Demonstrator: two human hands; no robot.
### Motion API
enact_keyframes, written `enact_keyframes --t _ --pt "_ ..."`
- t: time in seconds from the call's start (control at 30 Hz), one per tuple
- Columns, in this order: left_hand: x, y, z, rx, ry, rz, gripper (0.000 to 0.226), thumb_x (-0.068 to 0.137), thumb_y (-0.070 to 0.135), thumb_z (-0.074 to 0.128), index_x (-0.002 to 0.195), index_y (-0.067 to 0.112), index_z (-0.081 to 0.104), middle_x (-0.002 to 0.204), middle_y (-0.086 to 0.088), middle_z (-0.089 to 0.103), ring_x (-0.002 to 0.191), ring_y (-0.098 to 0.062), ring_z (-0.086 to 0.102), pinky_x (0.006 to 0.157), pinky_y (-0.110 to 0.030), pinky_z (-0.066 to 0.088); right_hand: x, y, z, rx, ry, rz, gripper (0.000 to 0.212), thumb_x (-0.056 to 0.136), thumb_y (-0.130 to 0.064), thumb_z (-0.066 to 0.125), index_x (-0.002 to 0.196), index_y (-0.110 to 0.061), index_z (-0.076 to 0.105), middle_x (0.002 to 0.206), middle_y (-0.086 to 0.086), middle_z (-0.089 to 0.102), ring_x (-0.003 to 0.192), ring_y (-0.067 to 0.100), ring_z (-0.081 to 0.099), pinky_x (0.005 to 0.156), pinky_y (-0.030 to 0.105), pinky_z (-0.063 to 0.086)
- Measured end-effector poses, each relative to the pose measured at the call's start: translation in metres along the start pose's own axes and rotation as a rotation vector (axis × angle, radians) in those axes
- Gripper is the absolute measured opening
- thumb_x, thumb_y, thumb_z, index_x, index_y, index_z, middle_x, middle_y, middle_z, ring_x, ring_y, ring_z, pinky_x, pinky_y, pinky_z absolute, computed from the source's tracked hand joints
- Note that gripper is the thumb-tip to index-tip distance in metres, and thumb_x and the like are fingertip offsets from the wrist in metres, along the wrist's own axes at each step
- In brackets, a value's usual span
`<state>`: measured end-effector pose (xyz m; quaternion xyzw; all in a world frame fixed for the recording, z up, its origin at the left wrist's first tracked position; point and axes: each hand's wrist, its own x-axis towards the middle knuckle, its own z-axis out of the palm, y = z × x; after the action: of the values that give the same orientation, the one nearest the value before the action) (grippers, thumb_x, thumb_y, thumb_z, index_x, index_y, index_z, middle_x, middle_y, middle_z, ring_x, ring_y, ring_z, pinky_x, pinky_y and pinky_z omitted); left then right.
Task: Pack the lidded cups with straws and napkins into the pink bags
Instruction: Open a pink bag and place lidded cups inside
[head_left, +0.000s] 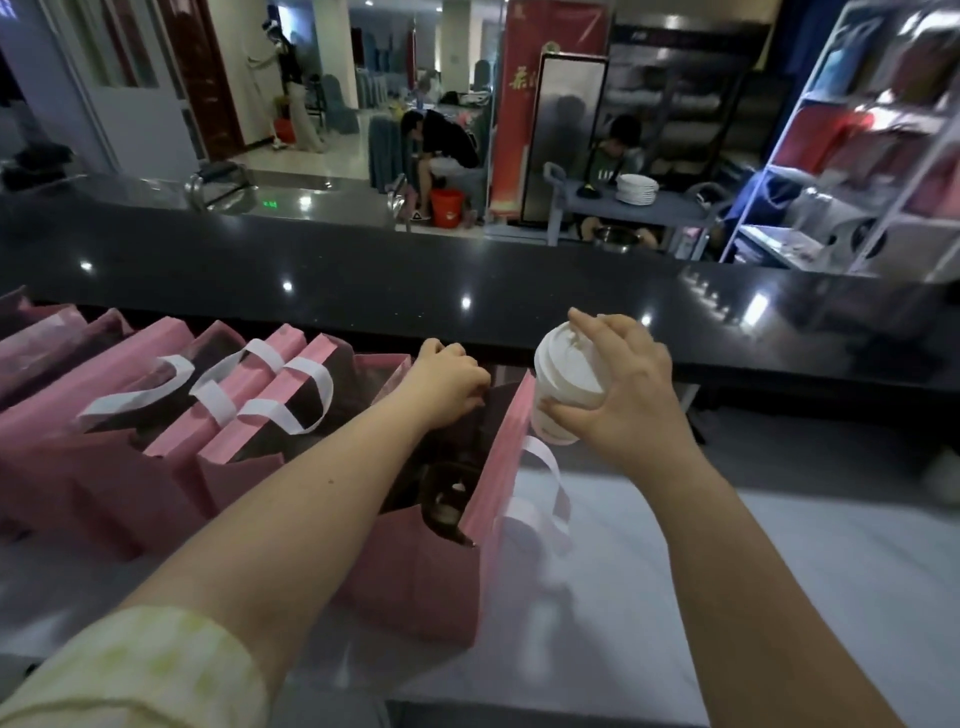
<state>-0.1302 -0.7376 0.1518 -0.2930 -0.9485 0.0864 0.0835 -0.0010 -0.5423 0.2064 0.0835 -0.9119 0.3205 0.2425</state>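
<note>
Centrally, your left hand (451, 382) pinches the open pink bag's (498, 467) far rim, fingers closed on it. Right of it, your right hand (621, 400) clasps the tilted lidded cup (563, 387), fingers wrapped around lid and wall, beside the bag mouth.

Glossy black counter (363, 280) runs just past the fingertips; way beyond it, a red bucket (447, 207), stacked white plates (637, 189), shelving (852, 156).
</note>
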Motion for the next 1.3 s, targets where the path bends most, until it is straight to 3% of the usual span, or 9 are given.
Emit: enact_keyframes --t 0.17,0.43,0.6,0.93,1.0,1.3 --pt "0.006 0.008 0.005 -0.051 0.070 0.046 0.021 0.097 0.037 0.053 0.112 0.028 0.064 0.114 0.008 0.066 0.112 -0.018 0.056 0.102 -0.041 0.030 -0.006 0.016 -0.015 -0.008 0.047 0.043 0.089 0.067 -0.028 0.086 0.143 -0.038 0.041 0.142 -0.008 0.034 0.127 0.018 0.027 0.105 0.033 0.028" --pt "0.029 0.066 -0.028 -0.151 0.258 0.072 0.018 0.097 0.030 0.050 0.105 0.023 0.065 0.105 0.004 0.066 0.091 -0.022 0.063 0.090 -0.036 0.040 -0.025 0.065 -0.062 -0.056 0.125 0.108 0.086 0.068 -0.030 0.086 0.143 -0.035 0.043 0.141 -0.006 0.036 0.125 0.020 0.028 0.108 0.039 0.032" --pt "0.050 0.132 -0.063 -0.246 0.340 0.107 0.013 0.095 0.022 0.053 0.098 0.018 0.065 0.094 0.000 0.066 0.071 -0.019 0.054 0.071 -0.030 0.035 -0.054 0.107 -0.101 -0.083 0.131 0.135 0.087 0.067 -0.033 0.085 0.143 -0.035 0.042 0.142 -0.007 0.035 0.125 0.022 0.028 0.109 0.041 0.032" --pt "0.110 0.304 -0.138 -0.495 0.396 -0.023 0.016 0.093 0.019 0.053 0.100 0.010 0.065 0.097 -0.009 0.064 0.086 -0.028 0.058 0.069 -0.032 0.039 -0.123 0.232 -0.243 -0.237 0.199 0.219 0.086 0.068 -0.039 0.083 0.143 -0.036 0.041 0.142 -0.004 0.036 0.123 0.024 0.030 0.108 0.042 0.032" --pt "0.121 0.338 -0.151 -0.573 0.406 -0.058 0.016 0.092 0.020 0.055 0.100 0.011 0.065 0.096 -0.008 0.065 0.085 -0.027 0.059 0.069 -0.033 0.043 -0.136 0.255 -0.278 -0.268 0.231 0.237 0.087 0.066 -0.042 0.082 0.143 -0.035 0.042 0.142 -0.003 0.036 0.123 0.024 0.030 0.107 0.038 0.030" --pt "0.171 0.475 -0.169 -0.911 0.412 -0.261 0.016 0.088 0.026 0.061 0.084 0.011 0.063 0.083 -0.002 0.060 0.077 -0.019 0.056 0.068 -0.034 0.048 -0.160 0.320 -0.406 -0.441 0.448 0.218 0.081 0.067 -0.032 0.085 0.139 -0.029 0.046 0.144 0.004 0.036 0.126 0.030 0.031 0.107 0.043 0.031"
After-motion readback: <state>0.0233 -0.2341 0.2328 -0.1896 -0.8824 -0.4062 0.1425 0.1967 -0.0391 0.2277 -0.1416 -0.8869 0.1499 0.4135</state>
